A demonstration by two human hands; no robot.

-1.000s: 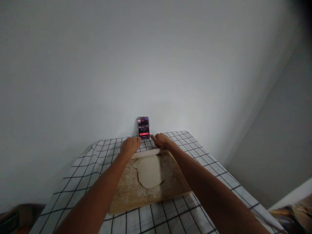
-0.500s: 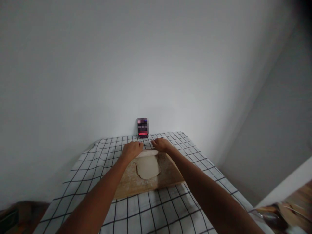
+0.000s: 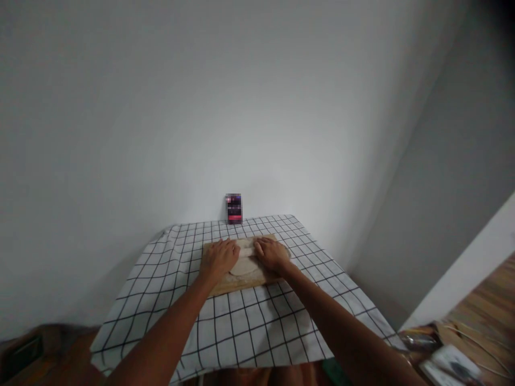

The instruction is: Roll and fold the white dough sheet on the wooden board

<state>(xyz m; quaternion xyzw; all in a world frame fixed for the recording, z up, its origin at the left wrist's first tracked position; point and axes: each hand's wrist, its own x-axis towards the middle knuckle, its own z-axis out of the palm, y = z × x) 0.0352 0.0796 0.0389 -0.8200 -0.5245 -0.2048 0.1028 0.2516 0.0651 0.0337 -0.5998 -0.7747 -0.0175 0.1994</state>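
A floured rolling pin (image 3: 247, 251) lies across a flattened sheet of dough (image 3: 243, 267) on a wooden board (image 3: 229, 285). My left hand (image 3: 220, 255) is closed over the pin's left part, fingers bent across its top. Over the right part, my right hand (image 3: 272, 253) is closed in the same way, and a pin end shows just past it. Between the two hands the middle of the pin is bare. Dough shows on the near side of the pin; part of the sheet is hidden by the pin and hands.
The board rests on a white cloth with a black grid (image 3: 249, 316) covering the table. A phone (image 3: 234, 209) leans against the wall behind. At the lower right are a metallic object (image 3: 418, 340) and a white item (image 3: 450, 367). A dark box-like object (image 3: 30, 351) sits lower left.
Both hands have come back toward me from the board's far edge with the rolling pin, now over the dough. The view has shifted, showing the table's near edge.
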